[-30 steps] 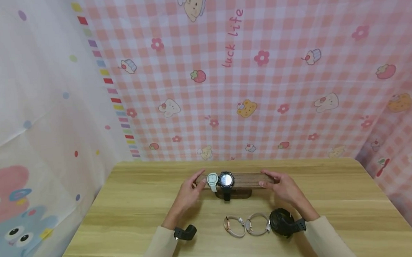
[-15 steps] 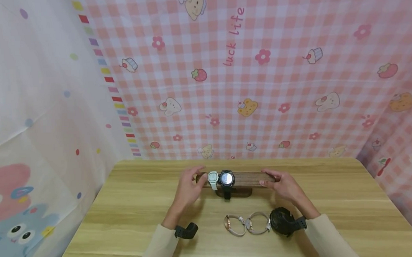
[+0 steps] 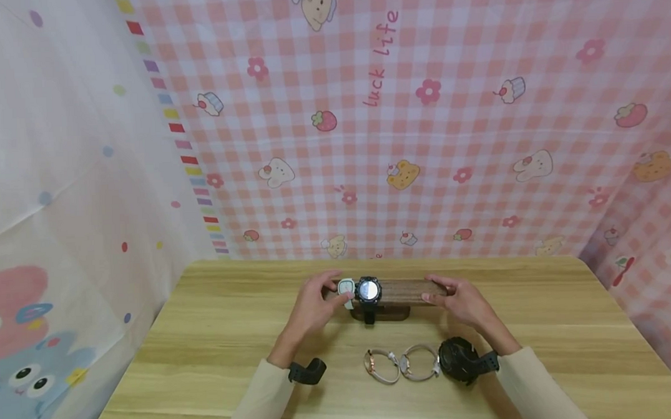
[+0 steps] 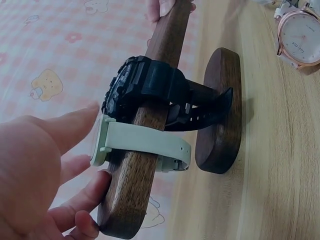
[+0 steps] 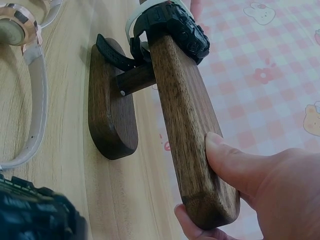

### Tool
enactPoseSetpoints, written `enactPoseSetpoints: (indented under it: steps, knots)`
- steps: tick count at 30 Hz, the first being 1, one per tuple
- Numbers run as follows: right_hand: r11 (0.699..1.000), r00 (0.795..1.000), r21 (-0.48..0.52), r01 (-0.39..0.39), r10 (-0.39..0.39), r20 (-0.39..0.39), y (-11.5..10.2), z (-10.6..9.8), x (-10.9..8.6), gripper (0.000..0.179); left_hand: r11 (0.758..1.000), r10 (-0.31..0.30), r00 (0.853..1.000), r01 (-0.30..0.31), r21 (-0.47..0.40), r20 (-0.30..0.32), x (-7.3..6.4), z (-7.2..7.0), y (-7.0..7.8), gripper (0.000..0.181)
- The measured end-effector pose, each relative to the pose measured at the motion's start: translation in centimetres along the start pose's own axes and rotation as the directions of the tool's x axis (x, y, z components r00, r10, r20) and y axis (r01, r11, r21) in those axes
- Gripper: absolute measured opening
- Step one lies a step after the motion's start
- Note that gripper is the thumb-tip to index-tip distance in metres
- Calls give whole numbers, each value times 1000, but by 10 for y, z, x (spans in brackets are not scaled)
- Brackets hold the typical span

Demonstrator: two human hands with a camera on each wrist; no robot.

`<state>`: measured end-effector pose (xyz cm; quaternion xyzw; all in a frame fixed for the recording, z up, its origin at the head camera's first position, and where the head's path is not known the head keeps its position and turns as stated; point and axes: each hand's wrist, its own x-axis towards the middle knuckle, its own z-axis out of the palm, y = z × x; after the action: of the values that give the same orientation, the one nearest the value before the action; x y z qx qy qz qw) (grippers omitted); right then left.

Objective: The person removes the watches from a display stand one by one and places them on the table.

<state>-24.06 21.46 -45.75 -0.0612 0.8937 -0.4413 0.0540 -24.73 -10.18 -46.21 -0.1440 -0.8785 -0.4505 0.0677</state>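
A dark wooden watch stand [image 3: 403, 292] with a T-shaped bar carries a pale mint wristwatch [image 4: 145, 137] and a black digital-style wristwatch [image 3: 369, 290] side by side. My left hand [image 3: 314, 302] is at the bar's left end. Its thumb lies over the mint watch's face in the head view, and its other fingers reach round behind the bar. At the opposite end my right hand [image 3: 464, 301] grips the bar, thumb on one face and fingertips [image 5: 187, 222] under the end. The stand's oval base [image 5: 112, 100] rests on the table. Part of the mint watch is covered by the thumb.
Nearer me on the wood-grain table [image 3: 207, 365] lie two slim-strapped rose-gold watches [image 3: 383, 366] and a bulky black watch [image 3: 457, 360] beside my right wrist. Both wrists wear black camera straps. A pink checked cloth [image 3: 450, 136] hangs behind the table.
My left hand has shifted right along the bar, its thumb moving from beside the mint watch onto its face. The right hand keeps its place on the bar's end.
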Motion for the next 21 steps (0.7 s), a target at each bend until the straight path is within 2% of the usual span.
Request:
enactPoseSetpoints:
  steps: [3,10,21]
  knots:
    - [1000,1000,-2,10,-10,-1,0,0,0,56,1000,0,1000,0,10,-2,1,1,1,48]
    - [1000,1000,-26,12,-12,7,0,-1,-1,55,998,66,998,-65,22,-17,4,3,0,44]
    - [999,1000,-37,11,-11,4,0,-2,1,55,999,52,998,-52,-5,-20,7,5,1,40]
